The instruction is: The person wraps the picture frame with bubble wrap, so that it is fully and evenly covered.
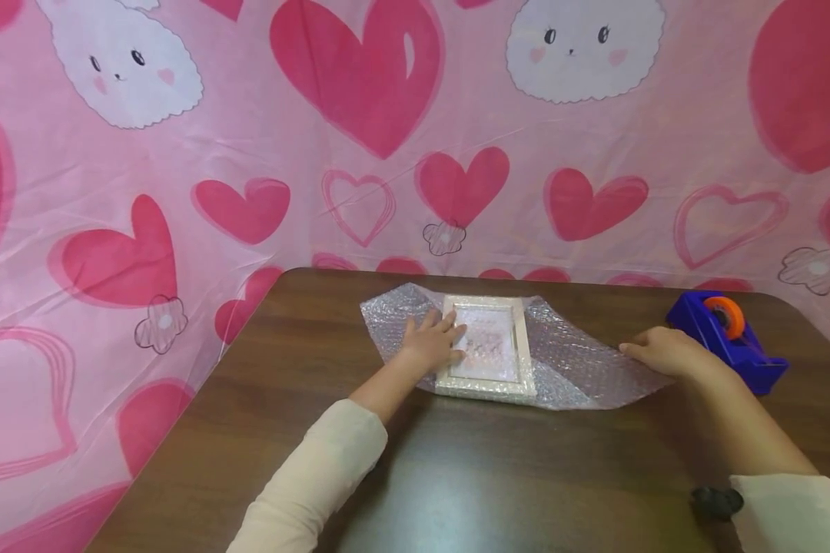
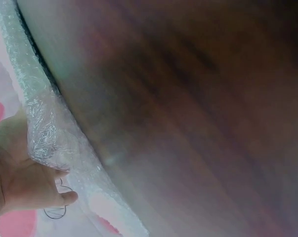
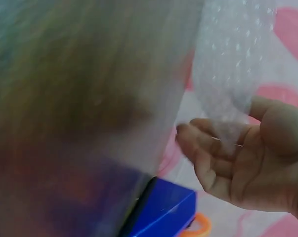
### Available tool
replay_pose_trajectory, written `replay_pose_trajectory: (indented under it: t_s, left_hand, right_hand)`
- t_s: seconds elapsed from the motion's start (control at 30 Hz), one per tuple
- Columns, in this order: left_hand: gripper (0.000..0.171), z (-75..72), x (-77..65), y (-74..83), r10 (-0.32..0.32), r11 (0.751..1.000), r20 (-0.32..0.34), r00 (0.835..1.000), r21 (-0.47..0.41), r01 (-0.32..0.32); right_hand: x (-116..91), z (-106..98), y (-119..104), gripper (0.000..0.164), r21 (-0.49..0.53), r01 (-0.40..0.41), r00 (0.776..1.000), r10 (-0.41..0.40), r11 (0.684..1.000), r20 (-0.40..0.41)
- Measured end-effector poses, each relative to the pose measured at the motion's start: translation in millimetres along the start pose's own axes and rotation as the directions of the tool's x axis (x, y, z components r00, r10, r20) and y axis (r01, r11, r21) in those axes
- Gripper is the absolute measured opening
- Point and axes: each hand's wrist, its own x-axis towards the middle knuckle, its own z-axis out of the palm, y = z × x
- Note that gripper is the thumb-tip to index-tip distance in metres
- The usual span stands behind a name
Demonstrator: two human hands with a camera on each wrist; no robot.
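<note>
A cream-edged picture frame [image 1: 487, 342] lies face up on a sheet of bubble wrap [image 1: 581, 365], whose flaps stick out to both sides. My left hand [image 1: 430, 343] rests on the frame's left border with fingers spread over its glass. In the left wrist view, wrap [image 2: 55, 133] covers part of that left hand [image 2: 22, 177]. Over on the right side, my right hand [image 1: 667, 353] pinches the outer end of the right flap. The right wrist view has this wrap [image 3: 230, 64] running down between the thumb and curled fingers of the right hand [image 3: 247, 163].
A blue tape dispenser [image 1: 729, 342] with an orange roll [image 1: 725, 317] stands just beyond my right hand. The brown wooden table [image 1: 456, 476] ends at a pink heart-patterned cloth [image 1: 387, 192] behind and to the left. A small black object [image 1: 717, 503] shows by my right sleeve.
</note>
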Motion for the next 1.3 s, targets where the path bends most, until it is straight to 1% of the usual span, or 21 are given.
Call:
replay_pose_trajectory:
  t_s: [0.1, 0.2, 0.27, 0.37, 0.47, 0.67, 0.83, 0.97, 1.07, 1.17, 1.3]
  left_hand:
    - [0.06, 0.9, 0.3, 0.7, -0.001, 1.0, -0.008, 1.0, 0.016, 0.001]
    - [0.06, 0.8, -0.3, 1.3, -0.002, 1.0, -0.011, 1.0, 0.029, 0.002]
    - [0.06, 0.7, -0.4, 1.4, 0.0, 0.999, -0.011, 1.0, 0.035, 0.0]
    - [0.06, 0.8, -0.6, 1.6, 0.002, 0.999, -0.01, 1.0, 0.034, -0.001]
    - [0.06, 0.9, -0.9, 1.6, -0.003, 0.999, -0.012, 1.0, 0.033, 0.004]
    - [0.06, -0.2, -1.7, 1.7, -0.01, 0.999, -0.013, 1.0, 0.034, 0.01]
    - [0.06, 0.1, -1.6, 1.2, -0.007, 0.999, -0.003, 1.0, 0.033, 0.007]
    - [0.06, 0.3, -1.6, 1.2, -0.005, 1.0, 0.0, 1.0, 0.026, 0.005]
    - [0.06, 0.5, -1.8, 1.5, -0.007, 1.0, 0.001, 1.0, 0.023, 0.007]
    - [0.06, 0.9, -1.5, 1.7, -0.008, 1.0, 0.004, 1.0, 0.028, 0.008]
    - [0.06, 1.1, -0.9, 1.9, -0.009, 1.0, 0.008, 1.0, 0.029, 0.009]
  right_hand:
    - [-5, 5, 10, 0.037, 0.148, -0.046, 0.997, 0.037, 0.988, 0.062]
    - [-9, 8, 15, 0.034, 0.286, -0.078, 0.993, 0.048, 0.955, 0.11]
    - [-11, 8, 16, 0.036, 0.336, -0.094, 0.99, 0.052, 0.937, 0.13]
    - [-16, 6, 16, 0.036, 0.355, -0.122, 0.986, 0.071, 0.927, 0.153]
    - [-20, 3, 14, 0.031, 0.376, -0.151, 0.982, 0.094, 0.914, 0.167]
    - [-25, -4, 10, 0.025, 0.415, -0.162, 0.983, 0.111, 0.895, 0.143]
    - [-27, -12, 5, 0.026, 0.413, -0.149, 0.986, 0.105, 0.899, 0.127]
    - [-27, -18, 2, 0.03, 0.396, -0.127, 0.989, 0.089, 0.91, 0.114]
    - [-27, -22, -1, 0.032, 0.393, -0.117, 0.991, 0.083, 0.912, 0.104]
    - [-27, -26, -4, 0.031, 0.379, -0.109, 0.993, 0.083, 0.919, 0.084]
    - [-28, -29, -11, 0.033, 0.397, -0.073, 0.997, 0.067, 0.915, 0.027]
